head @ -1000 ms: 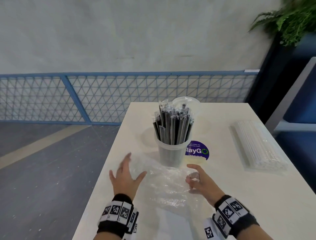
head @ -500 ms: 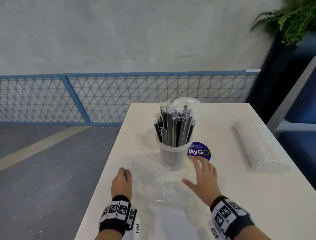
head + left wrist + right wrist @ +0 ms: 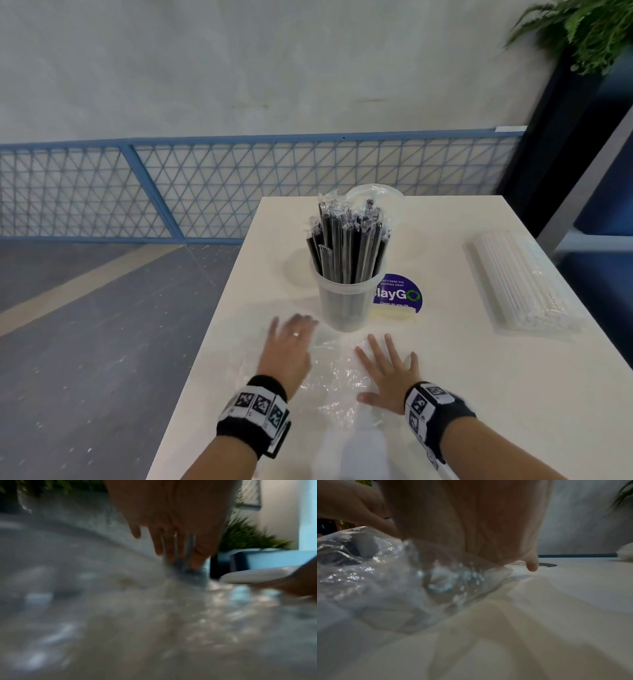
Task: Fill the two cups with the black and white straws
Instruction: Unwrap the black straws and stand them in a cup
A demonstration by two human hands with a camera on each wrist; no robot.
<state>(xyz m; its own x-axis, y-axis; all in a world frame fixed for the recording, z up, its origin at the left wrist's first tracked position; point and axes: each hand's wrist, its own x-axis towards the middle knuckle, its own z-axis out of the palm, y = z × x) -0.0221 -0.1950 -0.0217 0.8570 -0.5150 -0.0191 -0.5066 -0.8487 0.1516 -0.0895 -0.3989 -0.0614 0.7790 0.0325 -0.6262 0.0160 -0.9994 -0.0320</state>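
Observation:
A clear cup stands mid-table, packed with wrapped black straws. A second clear cup shows behind it, mostly hidden. The pack of white straws lies at the table's right side. An empty clear plastic bag lies crumpled in front of the cup. My left hand hovers with straight, blurred fingers over the bag's left part. My right hand lies flat on the bag with fingers spread. In the right wrist view the bag bunches under my palm.
A purple round sticker sits on the white table right of the cup. The table's left edge drops to a grey floor. A blue mesh railing runs behind, and a potted plant stands at the back right.
My left hand went from curled at the bag's left edge to straight-fingered, further forward. My right hand slid back and left from beside the cup onto the bag.

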